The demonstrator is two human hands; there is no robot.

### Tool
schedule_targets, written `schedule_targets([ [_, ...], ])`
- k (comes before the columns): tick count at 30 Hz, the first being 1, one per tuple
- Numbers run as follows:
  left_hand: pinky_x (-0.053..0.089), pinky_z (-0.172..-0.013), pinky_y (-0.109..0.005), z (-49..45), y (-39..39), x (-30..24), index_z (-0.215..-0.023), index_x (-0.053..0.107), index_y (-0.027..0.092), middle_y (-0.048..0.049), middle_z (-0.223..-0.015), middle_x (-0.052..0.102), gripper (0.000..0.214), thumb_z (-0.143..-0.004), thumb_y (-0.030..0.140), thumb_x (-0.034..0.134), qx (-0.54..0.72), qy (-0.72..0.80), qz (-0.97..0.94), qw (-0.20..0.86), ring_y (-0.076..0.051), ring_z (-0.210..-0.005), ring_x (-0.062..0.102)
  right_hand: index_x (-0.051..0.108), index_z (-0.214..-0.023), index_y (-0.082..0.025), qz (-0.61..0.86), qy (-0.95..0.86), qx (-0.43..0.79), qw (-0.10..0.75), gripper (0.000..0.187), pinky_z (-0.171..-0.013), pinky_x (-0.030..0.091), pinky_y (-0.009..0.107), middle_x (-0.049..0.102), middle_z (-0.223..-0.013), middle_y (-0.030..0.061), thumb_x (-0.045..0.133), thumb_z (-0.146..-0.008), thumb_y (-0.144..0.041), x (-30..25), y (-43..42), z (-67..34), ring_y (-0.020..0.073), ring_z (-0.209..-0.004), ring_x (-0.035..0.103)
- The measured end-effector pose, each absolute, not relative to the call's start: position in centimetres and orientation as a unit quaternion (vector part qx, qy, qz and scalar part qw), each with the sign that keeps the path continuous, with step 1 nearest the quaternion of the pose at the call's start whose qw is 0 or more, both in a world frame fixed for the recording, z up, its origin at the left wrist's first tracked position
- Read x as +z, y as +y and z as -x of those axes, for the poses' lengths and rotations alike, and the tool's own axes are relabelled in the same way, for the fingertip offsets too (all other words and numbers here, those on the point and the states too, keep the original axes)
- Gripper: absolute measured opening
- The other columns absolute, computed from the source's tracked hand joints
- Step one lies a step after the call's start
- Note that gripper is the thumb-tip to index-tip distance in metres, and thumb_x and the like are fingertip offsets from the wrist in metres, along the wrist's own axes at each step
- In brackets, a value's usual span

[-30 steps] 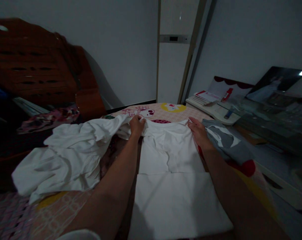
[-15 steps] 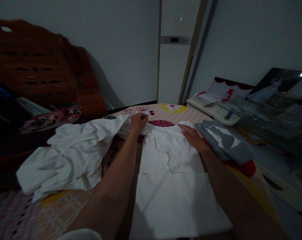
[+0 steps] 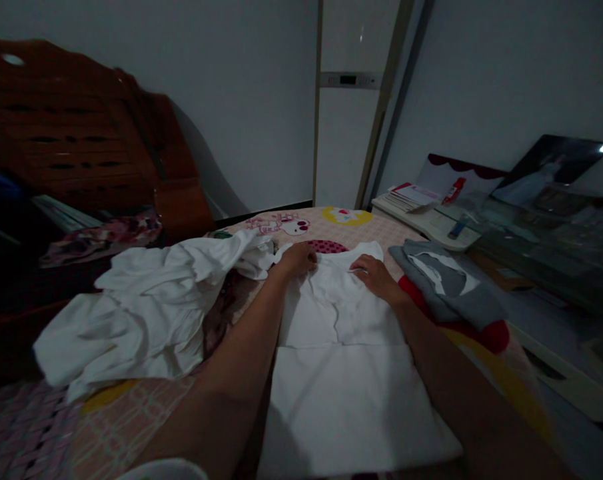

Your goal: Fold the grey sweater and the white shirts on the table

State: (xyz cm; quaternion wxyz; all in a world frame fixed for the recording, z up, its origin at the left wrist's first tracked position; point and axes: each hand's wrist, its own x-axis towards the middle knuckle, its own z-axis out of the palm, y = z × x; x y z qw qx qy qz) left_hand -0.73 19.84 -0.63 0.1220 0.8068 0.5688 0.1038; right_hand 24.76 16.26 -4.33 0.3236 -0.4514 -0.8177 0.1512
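A white shirt (image 3: 348, 393) lies partly folded on the table in front of me, its lower part turned up in a flat panel and its neckline at the far end. My left hand (image 3: 300, 260) is closed on the fabric at the left of the neckline, fingers curled down. On the other side, my right hand (image 3: 375, 275) pinches a small fold of the shirt just below the neckline. Left of my forearm lies a crumpled heap of white cloth (image 3: 151, 307), apart from my left hand.
Folded grey clothing (image 3: 444, 280) with a white patch lies at the table's right. A patterned pink tablecloth (image 3: 301, 223) covers the round table. A wooden chair (image 3: 81, 133) stands left; a glass-topped cabinet (image 3: 521, 247) holding papers stands right. A tall white appliance (image 3: 348, 140) is behind.
My left hand has moved right and down, away from the white heap and onto the neckline. My right hand has drawn slightly towards me, its extended fingers now pinching the fabric.
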Motion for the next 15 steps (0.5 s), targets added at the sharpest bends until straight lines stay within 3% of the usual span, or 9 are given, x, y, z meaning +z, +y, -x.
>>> schedule_targets([
  [8, 0.046, -0.072, -0.023, 0.9, 20.1, -0.7, -0.091, 0.078, 0.018, -0.0054, -0.092, 0.077, 0.021, -0.072, 0.016, 0.069, 0.083, 0.552, -0.823, 0.106, -0.019, -0.085, 0.068, 0.066, -0.070, -0.020, 0.447, -0.610, 0.417, 0.503, 0.012, -0.061, 0.044, 0.025, 0.065, -0.066, -0.0025, 0.064, -0.059, -0.024, -2.9, 16.1, -26.1, 0.0137, -0.060, 0.057],
  [10, 0.046, -0.074, -0.022, 0.9, 20.0, -0.7, -0.093, 0.079, 0.018, -0.0051, -0.093, 0.077, 0.024, -0.072, 0.014, 0.067, 0.091, 0.547, -0.825, 0.110, -0.019, -0.086, 0.068, 0.064, -0.066, -0.020, 0.436, -0.572, 0.448, 0.530, 0.010, -0.061, 0.044, 0.025, 0.062, -0.061, -0.0035, 0.063, -0.056, -0.023, -2.4, 15.9, -26.6, 0.0129, -0.058, 0.055],
  [15, 0.046, -0.076, -0.022, 1.0, 19.7, -0.6, -0.093, 0.079, 0.020, -0.0039, -0.092, 0.077, 0.027, -0.071, 0.012, 0.065, 0.105, 0.549, -0.821, 0.117, -0.018, -0.085, 0.068, 0.061, -0.059, -0.021, 0.392, -0.556, 0.480, 0.553, 0.007, -0.079, 0.050, 0.031, 0.065, -0.065, -0.0002, 0.057, -0.054, -0.020, -1.8, 15.6, -28.1, 0.0175, -0.072, 0.064],
])
